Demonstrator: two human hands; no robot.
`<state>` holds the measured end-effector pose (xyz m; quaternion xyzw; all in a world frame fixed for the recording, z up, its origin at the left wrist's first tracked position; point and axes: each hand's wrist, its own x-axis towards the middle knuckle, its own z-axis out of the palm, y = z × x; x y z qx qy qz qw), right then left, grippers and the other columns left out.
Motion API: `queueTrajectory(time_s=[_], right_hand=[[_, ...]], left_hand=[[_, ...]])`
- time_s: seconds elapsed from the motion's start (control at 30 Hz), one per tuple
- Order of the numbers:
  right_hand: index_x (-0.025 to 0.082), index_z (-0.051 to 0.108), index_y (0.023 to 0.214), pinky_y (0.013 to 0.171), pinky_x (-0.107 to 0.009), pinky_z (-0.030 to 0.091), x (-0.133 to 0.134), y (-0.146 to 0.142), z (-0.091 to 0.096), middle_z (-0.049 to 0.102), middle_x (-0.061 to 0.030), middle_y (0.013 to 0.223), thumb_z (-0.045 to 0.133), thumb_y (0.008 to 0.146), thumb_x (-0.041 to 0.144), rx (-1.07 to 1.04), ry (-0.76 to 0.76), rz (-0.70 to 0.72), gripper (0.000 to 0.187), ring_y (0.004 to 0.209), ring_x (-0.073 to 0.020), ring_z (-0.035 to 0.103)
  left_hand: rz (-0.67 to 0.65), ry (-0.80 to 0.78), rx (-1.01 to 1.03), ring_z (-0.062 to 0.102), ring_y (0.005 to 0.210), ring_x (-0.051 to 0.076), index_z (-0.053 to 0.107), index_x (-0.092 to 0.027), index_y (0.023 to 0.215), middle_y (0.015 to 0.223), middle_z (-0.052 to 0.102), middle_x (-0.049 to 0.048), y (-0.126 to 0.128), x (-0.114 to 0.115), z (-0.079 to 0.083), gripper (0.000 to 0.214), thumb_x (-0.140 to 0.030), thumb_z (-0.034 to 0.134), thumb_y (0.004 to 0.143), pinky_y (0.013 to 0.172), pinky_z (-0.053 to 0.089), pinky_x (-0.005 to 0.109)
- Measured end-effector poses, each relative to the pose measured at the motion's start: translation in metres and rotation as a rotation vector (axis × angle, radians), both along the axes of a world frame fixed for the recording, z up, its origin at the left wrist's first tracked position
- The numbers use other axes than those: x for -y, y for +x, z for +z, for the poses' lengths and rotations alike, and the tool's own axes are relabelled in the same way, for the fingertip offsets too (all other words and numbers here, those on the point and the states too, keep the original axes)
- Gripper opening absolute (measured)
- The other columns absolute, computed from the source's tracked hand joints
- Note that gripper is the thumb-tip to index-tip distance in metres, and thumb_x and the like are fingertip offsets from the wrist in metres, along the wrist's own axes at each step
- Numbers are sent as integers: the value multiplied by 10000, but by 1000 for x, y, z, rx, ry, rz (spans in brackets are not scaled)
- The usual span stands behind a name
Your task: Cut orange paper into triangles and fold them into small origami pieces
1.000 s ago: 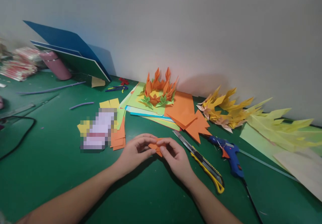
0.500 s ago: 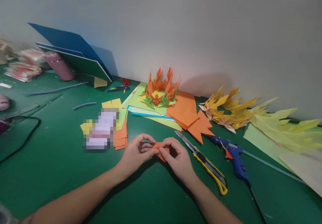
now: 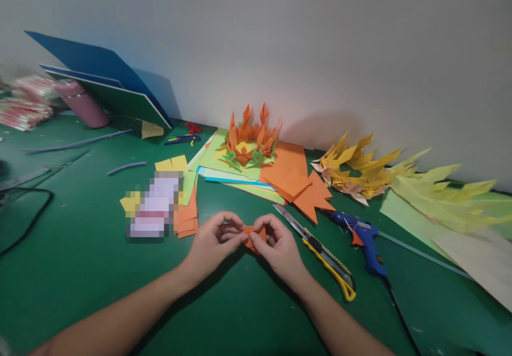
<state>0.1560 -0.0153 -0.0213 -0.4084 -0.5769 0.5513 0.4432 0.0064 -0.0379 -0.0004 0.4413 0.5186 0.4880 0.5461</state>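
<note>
A small folded piece of orange paper (image 3: pixel 255 235) is pinched between my two hands just above the green table (image 3: pixel 100 270). My left hand (image 3: pixel 214 244) grips its left end with thumb and fingertips. My right hand (image 3: pixel 278 247) pinches its right end, fingers curled. A yellow-handled utility knife (image 3: pixel 320 252) lies right beside my right hand. Small orange paper squares (image 3: pixel 187 217) lie to the left of my left hand.
A blue glue gun (image 3: pixel 366 241) with a black cord lies to the right. Orange paper flowers (image 3: pixel 250 137) sit on stacked coloured sheets by the wall, yellow folded flowers (image 3: pixel 360 172) further right. Blue boards (image 3: pixel 108 84) lean at back left beside a pink cylinder (image 3: pixel 82 103).
My hands have closed in on the orange piece, fingers curling more around it. The view has shifted slightly; nothing else on the table has moved.
</note>
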Motion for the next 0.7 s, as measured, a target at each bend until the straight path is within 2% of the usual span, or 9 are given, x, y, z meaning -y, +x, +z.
queueTrajectory(time_s=[0.27,0.53,0.7], right_hand=[[216,492,771,507,-221,409,1,0,2,484,24,702,607,708,286,-19,19,19,149,584,-115,467],[221,483,798,623,-235,469,0,1,-1,500,22,756,635,666,255,-89,-27,29,204,678,-124,535],[224,477,799,623,-237,472,-1,3,2,507,22,754,657,671,278,-83,-40,48,228,671,-124,544]], left_hand=[[-2,-27,13,624,661,119,539,-173,781,721,637,-6,0,1,1,333,-298,782,591,671,538,270],[-41,-51,43,612,673,109,543,-168,824,767,624,-9,1,0,0,345,-259,781,591,661,507,256],[-35,-79,-8,597,609,117,537,-176,853,633,604,-36,-1,-1,0,382,-284,784,583,585,464,238]])
